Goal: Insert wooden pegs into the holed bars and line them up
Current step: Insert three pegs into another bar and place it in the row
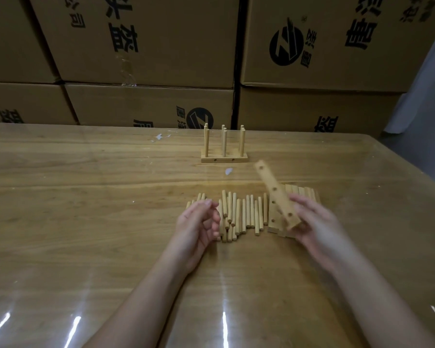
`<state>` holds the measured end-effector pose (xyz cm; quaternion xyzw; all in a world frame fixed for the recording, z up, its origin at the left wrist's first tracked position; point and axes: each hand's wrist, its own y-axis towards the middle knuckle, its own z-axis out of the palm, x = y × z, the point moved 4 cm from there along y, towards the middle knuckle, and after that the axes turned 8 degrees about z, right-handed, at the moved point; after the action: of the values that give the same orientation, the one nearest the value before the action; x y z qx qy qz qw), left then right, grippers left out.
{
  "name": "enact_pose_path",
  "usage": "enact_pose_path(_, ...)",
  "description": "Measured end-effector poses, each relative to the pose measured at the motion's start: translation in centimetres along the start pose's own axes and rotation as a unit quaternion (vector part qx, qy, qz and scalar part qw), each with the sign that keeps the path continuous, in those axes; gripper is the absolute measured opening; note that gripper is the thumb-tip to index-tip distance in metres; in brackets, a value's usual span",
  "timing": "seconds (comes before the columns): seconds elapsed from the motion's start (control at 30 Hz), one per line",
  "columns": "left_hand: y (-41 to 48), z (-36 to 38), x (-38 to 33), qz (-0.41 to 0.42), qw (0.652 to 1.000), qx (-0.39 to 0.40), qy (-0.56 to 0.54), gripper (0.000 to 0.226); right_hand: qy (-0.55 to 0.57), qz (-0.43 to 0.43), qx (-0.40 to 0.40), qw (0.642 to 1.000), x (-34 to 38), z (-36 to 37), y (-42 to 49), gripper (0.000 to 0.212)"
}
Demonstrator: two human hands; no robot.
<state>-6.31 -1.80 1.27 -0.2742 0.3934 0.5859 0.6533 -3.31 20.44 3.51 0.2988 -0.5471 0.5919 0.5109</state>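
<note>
**Right hand has one holed bar up, left hand empty over the pegs**

Right hand [314, 224]: fingers wrapped round the near end of a holed bar [278, 197]. We see the bar lifted off the table [86, 197] and tilted, far end pointing to about 11 o'clock. Holes show along its top face. Bar and hand are motion-blurred, so we can't tell the exact finger placement.

Left hand [199, 222]: palm turned inward, fingers loosely curled, nothing in it. It hovers at the 9 o'clock end of the loose pegs [246, 212].

The loose pegs lie between the two hands in a rough row, mostly pointing toward 12 o'clock, a few stacked on each other.

Stacked bars [303, 192] lie flat just past the right hand, touching the 3 o'clock end of the peg row and partly hidden by the held bar.

At 12 o'clock from the hands, well apart: pegged bars [224, 156], three upright pegs in the front one and more peg tops lined up behind.

White smears [229, 171] on the table near them. Printed cardboard boxes [148, 46] are stacked behind the far edge.
</note>
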Motion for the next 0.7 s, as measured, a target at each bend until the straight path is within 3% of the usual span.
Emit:
enact_pose_path(0.13, -0.2, 0.7, 0.9, -0.039, 0.998, 0.052, 0.012, 0.037, 0.141, 0.112, 0.188, 0.966, -3.1, 4.0, -1.2, 0.028)
enact_pose_path(0.33, -0.4, 0.7, 1.0, -0.038, 0.993, 0.104, 0.051, 0.035, 0.158, 0.143, 0.265, 0.94, -4.1, 5.2, -1.3, 0.03)
enact_pose_path(0.5, -0.2, 0.5, 1.0, -0.028, 0.996, 0.082, 0.035, 0.031, 0.067, 0.109, 0.274, 0.953, -4.2, 5.5, -1.4, 0.033)
enact_pose_path(0.6, 0.1, 0.2, 0.6, -0.015, 0.998, 0.052, -0.013, 0.024, -0.182, -0.052, 0.169, 0.967, -3.9, 5.1, -1.3, 0.025)
enact_pose_path(0.63, 0.1, 0.1, 0.3, -0.007, 0.999, 0.033, -0.039, 0.022, -0.311, -0.156, 0.097, 0.932, -3.4, 4.6, -1.3, 0.021)
enact_pose_path(0.7, 0.3, -0.3, -0.1, -0.01, 0.993, -0.021, -0.117, 0.022, -0.514, -0.342, -0.009, 0.787, -2.6, 4.2, -1.6, 0.018)
